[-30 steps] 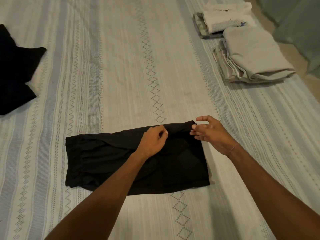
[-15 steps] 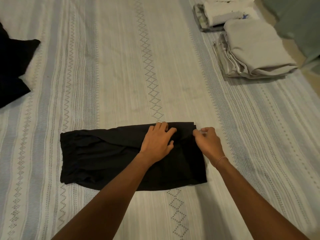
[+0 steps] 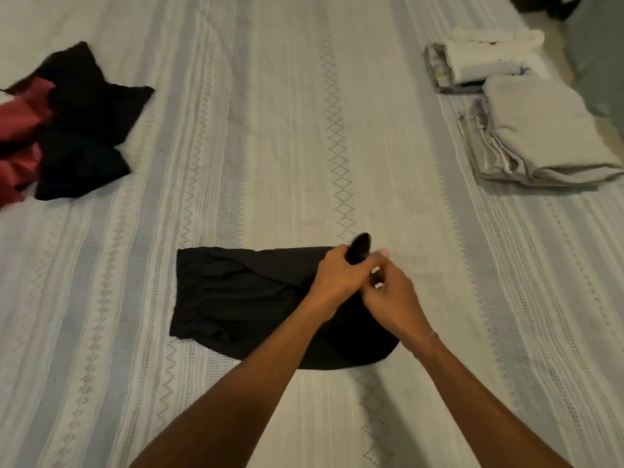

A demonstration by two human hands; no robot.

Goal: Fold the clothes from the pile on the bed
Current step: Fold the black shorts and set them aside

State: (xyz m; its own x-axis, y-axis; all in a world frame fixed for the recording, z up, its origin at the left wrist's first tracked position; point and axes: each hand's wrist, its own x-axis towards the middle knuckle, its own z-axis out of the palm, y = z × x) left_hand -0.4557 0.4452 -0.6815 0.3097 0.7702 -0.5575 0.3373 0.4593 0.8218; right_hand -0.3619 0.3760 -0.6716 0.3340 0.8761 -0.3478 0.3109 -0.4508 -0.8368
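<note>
Black shorts (image 3: 243,295) lie flat on the striped bedspread (image 3: 270,146), waistband to the left. My left hand (image 3: 341,276) grips the shorts' far right corner, which is lifted and bunched above the fingers. My right hand (image 3: 393,298) is pressed against the left one and pinches the same right edge of the cloth. The right end of the shorts is partly hidden under both hands. A pile of unfolded black and red clothes (image 3: 64,126) lies at the far left.
Two stacks of folded clothes sit near the bed's right edge: beige ones (image 3: 540,136) and white ones (image 3: 483,62) behind them. Past the right edge is floor and a grey-green surface (image 3: 597,45).
My left hand went from lying flat on the shorts to gripping their right corner and lifting it. My right hand closed in beside it. The view shifted, showing more of the pile.
</note>
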